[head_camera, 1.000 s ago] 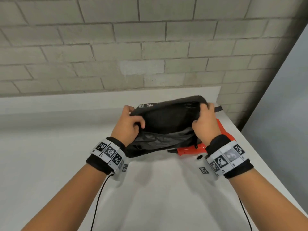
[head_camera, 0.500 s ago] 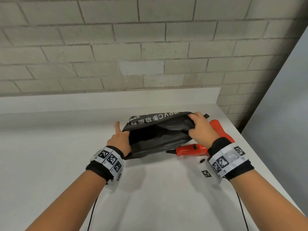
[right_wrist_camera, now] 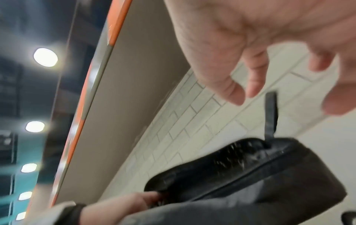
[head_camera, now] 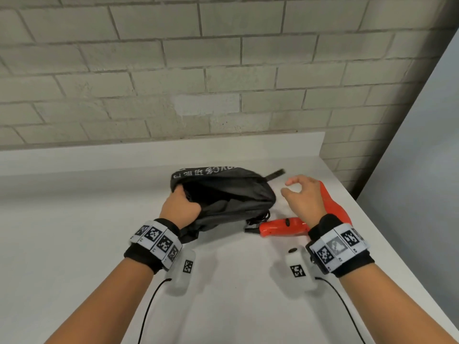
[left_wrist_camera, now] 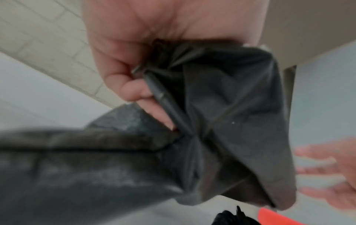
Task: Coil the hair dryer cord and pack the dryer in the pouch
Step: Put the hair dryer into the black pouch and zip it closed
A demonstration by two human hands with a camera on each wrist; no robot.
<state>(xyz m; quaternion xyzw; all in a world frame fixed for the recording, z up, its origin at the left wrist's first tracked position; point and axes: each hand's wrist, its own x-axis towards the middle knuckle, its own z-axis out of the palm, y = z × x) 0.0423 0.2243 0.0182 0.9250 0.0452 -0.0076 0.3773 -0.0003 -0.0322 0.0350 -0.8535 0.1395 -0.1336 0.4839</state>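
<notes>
The left hand (head_camera: 180, 209) grips the limp, light pouch (head_camera: 223, 197) by its mouth on the counter (head_camera: 74, 232), while the right hand (head_camera: 304, 198) hovers empty, fingers loosely curled, above the rigid, smooth hair dryer (head_camera: 283, 225), probably best grasped at its handle.

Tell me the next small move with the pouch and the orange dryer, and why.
Probably bring the right hand down onto the dryer and grip it. The left hand holds the pouch open at its rim, the right hand is free above the dryer, and the dryer lies outside on the counter.
</notes>
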